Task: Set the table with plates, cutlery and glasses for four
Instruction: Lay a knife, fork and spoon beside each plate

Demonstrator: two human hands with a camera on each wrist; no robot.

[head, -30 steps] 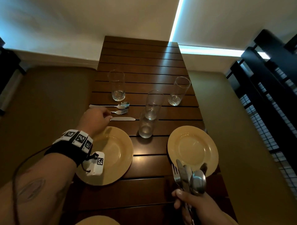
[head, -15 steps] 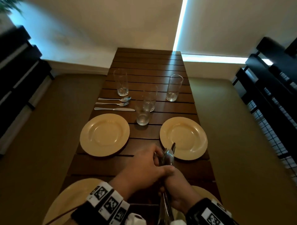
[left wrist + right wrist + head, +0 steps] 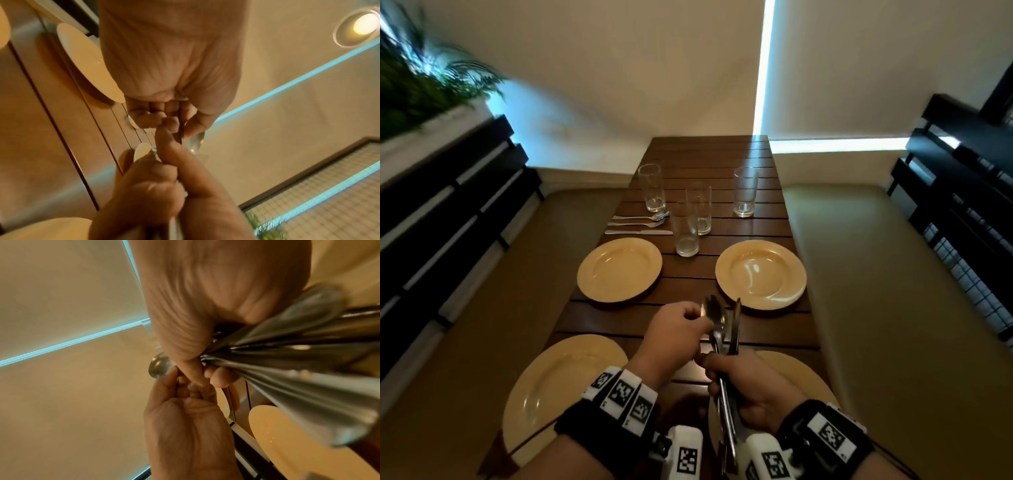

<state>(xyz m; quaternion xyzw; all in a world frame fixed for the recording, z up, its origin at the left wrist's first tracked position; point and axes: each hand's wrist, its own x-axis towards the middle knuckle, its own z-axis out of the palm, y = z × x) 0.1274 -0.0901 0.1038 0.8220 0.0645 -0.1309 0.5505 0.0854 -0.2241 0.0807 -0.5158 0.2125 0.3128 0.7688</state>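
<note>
My right hand [image 3: 746, 387] is wrapped around a bundle of cutlery [image 3: 724, 329], upright over the table [image 3: 709, 178] at 6 o'clock. My left hand [image 3: 674, 329] pinches a spoon [image 3: 714, 313] in that bundle. Four plates [image 3: 619, 270] and four glasses [image 3: 652, 188] are set out; one place's cutlery lies at 11 o'clock. Wristbands [image 3: 832, 435] carry square black-and-white markers, no readable words.

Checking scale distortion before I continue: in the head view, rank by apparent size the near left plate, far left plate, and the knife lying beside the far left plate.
1. Near left plate, though nearness inflates it.
2. Far left plate.
3. Knife.
</note>
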